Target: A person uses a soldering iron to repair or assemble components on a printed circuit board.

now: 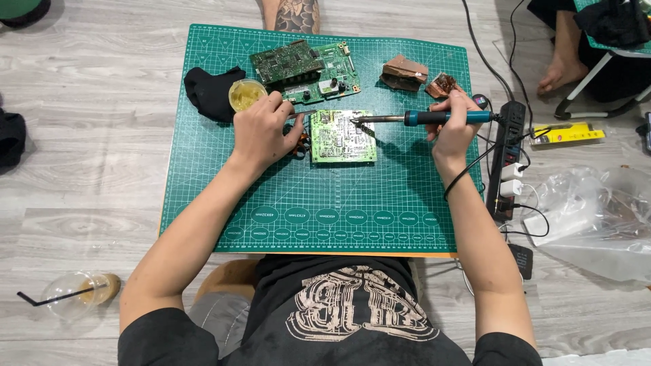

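My right hand [453,125] grips a blue-handled soldering iron [434,118], its metal tip touching the upper right of a green circuit board [342,137] lying on the green cutting mat [305,196]. My left hand [261,132] rests at the board's left edge, fingers closed on a thin metal tool [303,114] that points toward the board. A small orange-and-black part [301,144] lies just under that hand.
Two more circuit boards [305,66] lie stacked at the mat's far edge, beside a round tin of yellow paste [245,93] and a black cloth [209,89]. Brown pouches [405,72] sit far right. A power strip [508,159], a plastic bag [597,217] and a plastic cup [74,295] lie on the floor.
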